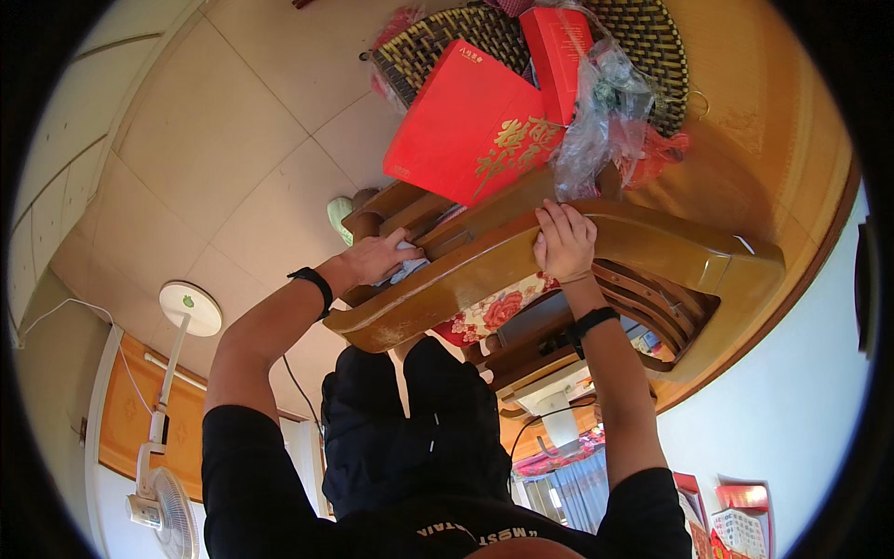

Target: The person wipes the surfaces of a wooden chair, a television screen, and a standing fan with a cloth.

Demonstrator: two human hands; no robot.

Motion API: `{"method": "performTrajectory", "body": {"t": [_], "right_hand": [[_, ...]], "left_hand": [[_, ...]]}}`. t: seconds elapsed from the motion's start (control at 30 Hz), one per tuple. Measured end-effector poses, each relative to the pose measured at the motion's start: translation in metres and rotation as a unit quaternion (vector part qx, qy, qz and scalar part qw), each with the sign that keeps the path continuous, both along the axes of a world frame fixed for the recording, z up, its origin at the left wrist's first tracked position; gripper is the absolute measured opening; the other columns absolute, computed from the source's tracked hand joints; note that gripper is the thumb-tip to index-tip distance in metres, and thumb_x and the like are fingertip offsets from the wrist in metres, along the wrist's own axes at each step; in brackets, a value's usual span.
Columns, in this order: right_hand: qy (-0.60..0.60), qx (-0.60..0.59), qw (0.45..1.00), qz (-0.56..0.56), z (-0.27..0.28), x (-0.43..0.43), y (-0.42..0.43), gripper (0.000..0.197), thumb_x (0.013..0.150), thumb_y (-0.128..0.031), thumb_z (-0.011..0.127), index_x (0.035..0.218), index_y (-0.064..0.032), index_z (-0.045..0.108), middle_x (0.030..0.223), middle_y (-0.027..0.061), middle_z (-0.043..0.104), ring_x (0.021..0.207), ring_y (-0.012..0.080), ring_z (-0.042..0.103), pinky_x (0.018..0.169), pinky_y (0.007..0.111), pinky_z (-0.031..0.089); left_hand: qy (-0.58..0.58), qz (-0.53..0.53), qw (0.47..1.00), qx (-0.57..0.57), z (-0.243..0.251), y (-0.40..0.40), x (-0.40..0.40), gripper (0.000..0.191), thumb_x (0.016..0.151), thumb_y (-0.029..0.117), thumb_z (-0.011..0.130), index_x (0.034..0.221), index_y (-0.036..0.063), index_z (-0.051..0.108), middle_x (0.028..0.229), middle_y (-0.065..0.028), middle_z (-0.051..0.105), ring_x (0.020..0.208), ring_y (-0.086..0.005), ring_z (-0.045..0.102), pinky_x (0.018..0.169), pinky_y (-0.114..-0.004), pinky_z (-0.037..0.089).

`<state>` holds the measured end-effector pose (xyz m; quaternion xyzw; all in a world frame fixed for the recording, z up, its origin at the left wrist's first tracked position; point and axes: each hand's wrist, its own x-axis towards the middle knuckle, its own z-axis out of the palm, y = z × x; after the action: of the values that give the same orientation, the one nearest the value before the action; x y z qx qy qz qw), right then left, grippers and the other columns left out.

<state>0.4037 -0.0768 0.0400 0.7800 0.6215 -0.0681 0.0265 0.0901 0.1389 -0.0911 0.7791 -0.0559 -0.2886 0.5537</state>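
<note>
A wooden armrest (482, 262) with a glossy brown finish slants across the view in front of my legs. My right hand (567, 241) grips its upper edge, fingers curled over the wood. On the far side of the armrest, my left hand (380, 262) presses a pale blue-white cloth (411, 264) against the wooden frame near the seat slats (412, 202). Part of the cloth is hidden under the palm and fingers. A floral cushion or cover (503, 311) shows beneath the armrest.
A large red box (468, 119), a smaller red box (559, 59) and a clear plastic bag (601, 119) sit by a woven basket (660, 56) beyond the armrest. A white standing fan (167, 503) stands at left on the tiled floor (230, 126).
</note>
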Motion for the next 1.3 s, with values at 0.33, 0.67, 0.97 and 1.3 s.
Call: {"method": "performTrajectory", "body": {"t": [0.33,0.67,0.97,1.3], "right_hand": [[-0.005,-0.005,1.000,-0.016,0.001,-0.007,0.000,0.037,0.087,-0.028,0.056,0.118,-0.0133,0.070,0.130,0.0032,0.067,0.121,0.0226,0.058,0.104,0.039,0.037],[0.004,-0.024,1.000,-0.007,-0.013,0.008,-0.006,0.041,0.086,-0.028,0.057,0.123,-0.0179,0.070,0.134,0.0010,0.066,0.122,0.0239,0.058,0.103,0.042,0.037],[-0.039,-0.007,0.999,-0.012,-0.003,-0.002,0.001,0.033,0.092,-0.027,0.054,0.116,-0.0190,0.075,0.127,-0.0037,0.070,0.120,0.0197,0.058,0.105,0.036,0.036],[-0.044,-0.004,0.999,-0.002,-0.002,-0.006,0.000,0.034,0.091,-0.027,0.053,0.116,-0.0177,0.074,0.127,-0.0038,0.069,0.120,0.0189,0.057,0.104,0.037,0.036]], "left_hand": [[0.062,0.180,0.980,-0.059,0.001,-0.035,0.044,0.045,0.090,0.007,0.063,0.133,0.0180,0.061,0.135,-0.0164,0.049,0.118,-0.0387,0.058,0.099,-0.043,0.050],[0.068,0.102,0.983,-0.136,-0.029,-0.014,0.020,0.049,0.077,0.002,0.071,0.125,0.0074,0.063,0.134,-0.0187,0.055,0.127,-0.0371,0.054,0.108,-0.042,0.047],[0.055,0.075,0.995,-0.038,-0.004,-0.008,-0.010,0.045,0.086,0.009,0.070,0.128,0.0152,0.059,0.138,-0.0125,0.054,0.119,-0.0369,0.061,0.096,-0.047,0.054],[0.011,0.138,0.990,-0.039,-0.015,-0.038,0.083,0.034,0.089,0.014,0.069,0.122,0.0136,0.061,0.124,-0.0135,0.060,0.112,-0.0382,0.063,0.093,-0.048,0.054]]}}
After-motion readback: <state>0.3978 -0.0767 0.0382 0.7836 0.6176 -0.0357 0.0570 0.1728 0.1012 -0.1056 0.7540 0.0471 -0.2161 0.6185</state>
